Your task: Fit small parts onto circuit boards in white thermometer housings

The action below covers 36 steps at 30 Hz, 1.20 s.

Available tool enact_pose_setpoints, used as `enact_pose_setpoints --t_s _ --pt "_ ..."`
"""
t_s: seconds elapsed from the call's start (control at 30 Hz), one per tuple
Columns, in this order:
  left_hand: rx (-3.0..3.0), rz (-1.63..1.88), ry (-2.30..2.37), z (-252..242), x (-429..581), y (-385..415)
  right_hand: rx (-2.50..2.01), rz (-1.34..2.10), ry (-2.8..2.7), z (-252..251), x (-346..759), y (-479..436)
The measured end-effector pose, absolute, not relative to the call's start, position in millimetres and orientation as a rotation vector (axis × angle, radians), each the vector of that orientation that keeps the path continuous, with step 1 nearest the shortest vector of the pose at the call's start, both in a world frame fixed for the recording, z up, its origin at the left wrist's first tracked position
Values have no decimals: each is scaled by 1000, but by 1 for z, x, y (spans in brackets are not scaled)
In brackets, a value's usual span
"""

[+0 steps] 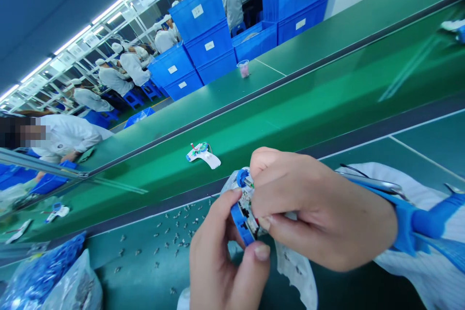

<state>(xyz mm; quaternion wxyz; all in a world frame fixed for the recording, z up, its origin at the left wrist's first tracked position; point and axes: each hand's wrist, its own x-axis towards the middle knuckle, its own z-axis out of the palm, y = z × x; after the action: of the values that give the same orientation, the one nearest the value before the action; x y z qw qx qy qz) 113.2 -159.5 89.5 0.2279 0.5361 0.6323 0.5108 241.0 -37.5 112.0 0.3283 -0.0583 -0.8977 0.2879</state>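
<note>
over the green workbench [428, 143], left hand [221, 261] and right hand [323, 208] both pinch a blue-rimmed circuit assembly [242, 208].

Bench: green work bench [141, 283]
On bench: scattered small metal parts [174, 240], bagged blue parts [43, 276]
Beside bench: green conveyor belt [290, 123]
On belt: wired circuit board [199, 151]

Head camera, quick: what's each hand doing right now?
Left hand: closed, holding a blue-rimmed white plastic circuit assembly.
Right hand: closed, holding the same assembly.
</note>
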Motion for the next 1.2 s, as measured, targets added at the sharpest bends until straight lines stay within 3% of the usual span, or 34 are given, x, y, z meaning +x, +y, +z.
enact_pose_setpoints --t_s 0.37,0.67,1.03,1.2 --pt "1797 935 2257 74 123 -161 -183 694 -2387 107 239 -42" --pt "1680 857 2298 80 130 -159 -187 686 -2360 105 237 -44" --pt "1486 773 2162 83 103 -140 -422 888 -2461 96 225 17" --pt "1469 769 2143 85 101 -144 -361 1194 -2383 106 236 23"
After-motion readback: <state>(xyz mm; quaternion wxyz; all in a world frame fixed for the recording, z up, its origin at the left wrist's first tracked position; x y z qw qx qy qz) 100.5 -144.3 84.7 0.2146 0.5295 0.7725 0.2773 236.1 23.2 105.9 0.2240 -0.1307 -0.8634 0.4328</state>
